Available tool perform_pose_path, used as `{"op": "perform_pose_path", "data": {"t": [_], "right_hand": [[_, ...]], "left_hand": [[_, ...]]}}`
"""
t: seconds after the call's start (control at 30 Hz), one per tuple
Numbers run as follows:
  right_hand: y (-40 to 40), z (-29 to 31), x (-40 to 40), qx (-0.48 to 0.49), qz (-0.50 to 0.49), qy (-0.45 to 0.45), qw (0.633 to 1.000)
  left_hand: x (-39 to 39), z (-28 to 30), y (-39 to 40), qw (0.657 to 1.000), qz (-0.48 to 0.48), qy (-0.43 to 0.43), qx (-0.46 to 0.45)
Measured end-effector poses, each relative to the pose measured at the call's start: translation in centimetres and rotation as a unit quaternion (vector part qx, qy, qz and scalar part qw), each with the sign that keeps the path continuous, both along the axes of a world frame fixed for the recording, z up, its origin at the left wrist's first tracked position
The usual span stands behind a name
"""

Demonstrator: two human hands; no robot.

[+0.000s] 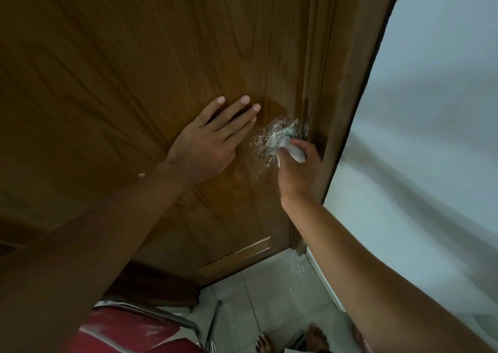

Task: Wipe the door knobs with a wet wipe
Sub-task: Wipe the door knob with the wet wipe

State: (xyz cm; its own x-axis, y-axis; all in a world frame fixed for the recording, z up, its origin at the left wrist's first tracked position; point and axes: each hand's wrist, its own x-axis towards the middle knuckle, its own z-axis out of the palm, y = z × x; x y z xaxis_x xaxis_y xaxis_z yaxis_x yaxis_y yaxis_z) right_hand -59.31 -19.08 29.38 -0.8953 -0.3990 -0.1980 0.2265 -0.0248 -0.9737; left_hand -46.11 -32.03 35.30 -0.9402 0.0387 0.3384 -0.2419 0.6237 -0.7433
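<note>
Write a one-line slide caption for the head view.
Left hand braced flat on the wooden door while the right hand rubs a wet wipe over the paint-speckled knob.

- Left hand (208, 143) lies flat on the wooden door (121, 69), just left of the door knob (283, 133).
- Right hand (297, 170) presses a white wet wipe (295, 152) against the knob's lower right.
- White specks surround the knob.

A red-cushioned chair with a chrome tube frame (140, 331) is seen at seven o'clock on the pale tiled floor (280, 293); a plain white wall (431, 110) fills three o'clock.
</note>
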Motion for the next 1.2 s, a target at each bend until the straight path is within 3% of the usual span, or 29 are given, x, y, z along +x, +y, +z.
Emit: {"op": "perform_pose_path", "data": {"t": [0.03, 0.1, 0.17, 0.23, 0.37, 0.43, 0.57, 0.6, 0.67, 0.73, 0.83, 0.9, 0.97, 1.0, 1.07, 1.13, 1.2], "right_hand": [[0.0, -0.2, 0.0, -0.001, 0.006, -0.015, 1.000], [-0.1, 0.1, -0.8, -0.037, 0.035, -0.175, 0.983], [0.0, 0.5, -1.8, -0.091, 0.048, -0.348, 0.932], [-0.1, 0.3, -2.2, -0.102, 0.034, -0.385, 0.917], [0.0, 0.6, -0.7, -0.052, 0.002, -0.208, 0.977], [0.0, 0.6, -0.3, -0.037, -0.018, -0.154, 0.987], [-0.1, 1.0, -1.1, -0.096, -0.007, -0.277, 0.956], [-0.2, 0.8, -1.3, -0.085, -0.004, -0.264, 0.961], [-0.3, 0.5, -0.7, -0.016, 0.002, -0.114, 0.993], [0.0, -0.7, 0.0, 0.037, 0.002, 0.122, 0.992], [0.7, -4.1, -0.6, 0.061, 0.033, 0.392, 0.917], [1.2, -5.4, -1.4, 0.064, 0.055, 0.469, 0.879], [1.3, -5.4, -1.7, 0.049, 0.058, 0.473, 0.878], [1.1, -5.1, -1.6, 0.037, 0.044, 0.442, 0.895], [0.6, -4.0, -1.1, 0.024, -0.007, 0.296, 0.955], [0.1, -3.1, -0.6, 0.019, -0.035, 0.176, 0.984], [0.2, -3.3, -0.2, 0.044, -0.028, 0.252, 0.966]], "left_hand": [[0.0, 0.0, 0.0, 1.000, 0.000, 0.001, 0.001], [0.0, 0.0, 0.1, 1.000, 0.000, 0.003, -0.001], [0.1, -0.1, 0.1, 1.000, -0.001, 0.002, -0.007], [0.0, -0.2, 0.1, 1.000, -0.001, 0.003, -0.009], [0.0, -0.1, 0.0, 1.000, 0.001, 0.003, -0.004], [0.0, -0.1, 0.0, 1.000, 0.002, 0.001, -0.005], [0.0, -0.1, 0.0, 1.000, 0.002, 0.002, 0.000], [0.0, 0.0, 0.1, 1.000, 0.003, 0.001, 0.000], [0.1, 0.0, 0.1, 1.000, 0.007, -0.003, -0.002], [0.0, 0.0, 0.1, 1.000, 0.010, -0.005, -0.006], [0.1, 0.0, 0.1, 1.000, 0.008, -0.005, -0.003], [0.1, 0.0, 0.1, 1.000, 0.007, -0.004, 0.000], [0.0, -0.1, 0.0, 1.000, 0.005, 0.000, 0.000], [0.0, -0.1, 0.0, 1.000, 0.003, 0.001, 0.001], [0.0, -0.1, 0.0, 1.000, 0.003, 0.001, 0.002], [0.0, -0.1, -0.1, 1.000, 0.003, 0.000, 0.003], [0.0, -0.1, 0.0, 1.000, 0.003, -0.001, 0.002]]}}
